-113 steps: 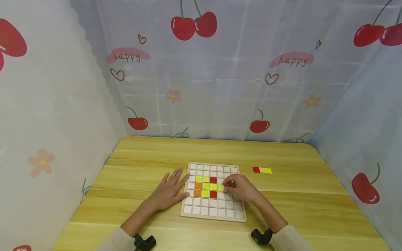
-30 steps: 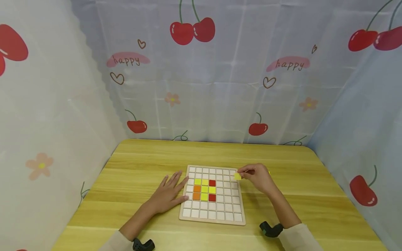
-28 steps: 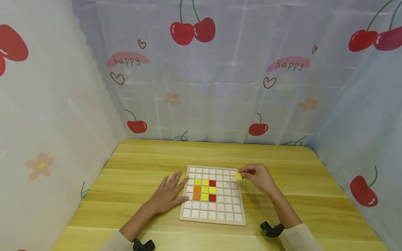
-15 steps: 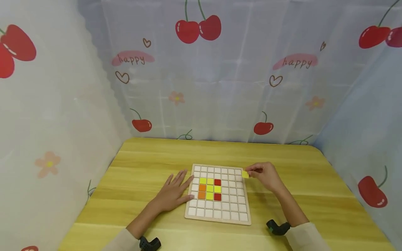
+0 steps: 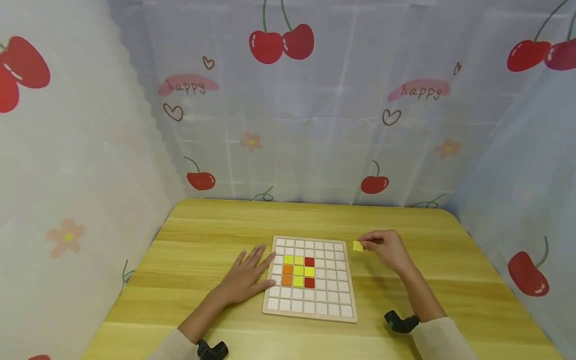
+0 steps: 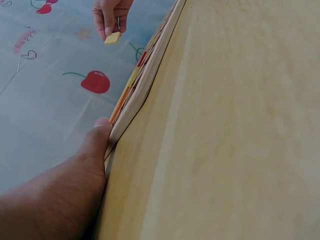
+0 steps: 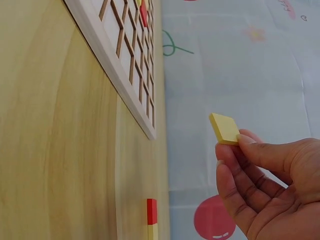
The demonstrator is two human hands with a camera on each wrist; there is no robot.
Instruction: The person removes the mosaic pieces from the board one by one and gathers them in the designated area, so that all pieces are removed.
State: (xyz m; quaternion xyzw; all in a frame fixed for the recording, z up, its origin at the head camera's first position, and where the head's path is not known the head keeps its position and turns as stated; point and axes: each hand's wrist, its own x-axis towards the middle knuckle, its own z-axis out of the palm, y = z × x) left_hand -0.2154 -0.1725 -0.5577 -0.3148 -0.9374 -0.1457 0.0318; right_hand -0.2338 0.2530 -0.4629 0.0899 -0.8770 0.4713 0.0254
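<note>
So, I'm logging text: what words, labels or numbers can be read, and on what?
"happy": left pink patch on the back curtain
"happy": right pink patch, same curtain
Wrist views: "happy" lettering small, faint or cropped
Board, held yellow tile: none seen
Black wrist devices: too small to tell

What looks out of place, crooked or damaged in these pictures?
Nothing stands out. Coloured tiles sit in neat rows on the board; one yellow tile is off it because the right hand pinches it. No spill or damage shows.
</note>
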